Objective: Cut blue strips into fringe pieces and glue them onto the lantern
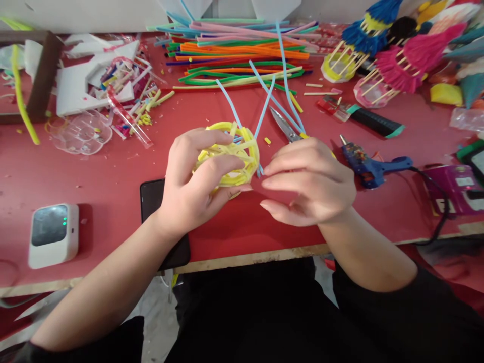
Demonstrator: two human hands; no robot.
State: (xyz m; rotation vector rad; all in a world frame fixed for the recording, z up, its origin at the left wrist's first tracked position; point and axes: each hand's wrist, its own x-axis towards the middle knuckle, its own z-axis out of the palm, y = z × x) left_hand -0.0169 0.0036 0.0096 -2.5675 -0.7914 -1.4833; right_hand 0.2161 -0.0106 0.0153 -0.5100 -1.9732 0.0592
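Note:
My left hand [202, 176] is closed around a round, openwork yellow pipe-cleaner frame [247, 151], raised over the front of the table. Its fingers cover much of the frame's left side. Close by on the right is my right hand [308, 184], fingertips pointing at the frame but apart from it. A gap shows between its thumb and fingers, and I see nothing in it. Light blue pipe cleaners [264, 108] stick out behind the frame and between the hands. Scissors [283, 123] lie just beyond my right hand, their handles mostly hidden by it.
Coloured pipe cleaners [242, 50] are piled at the back. On the right are a blue glue gun [372, 164] with a cord, a utility knife [372, 118] and tasselled figures [408, 65]. A phone [177, 254] lies under my left wrist; a white device [55, 237] sits left.

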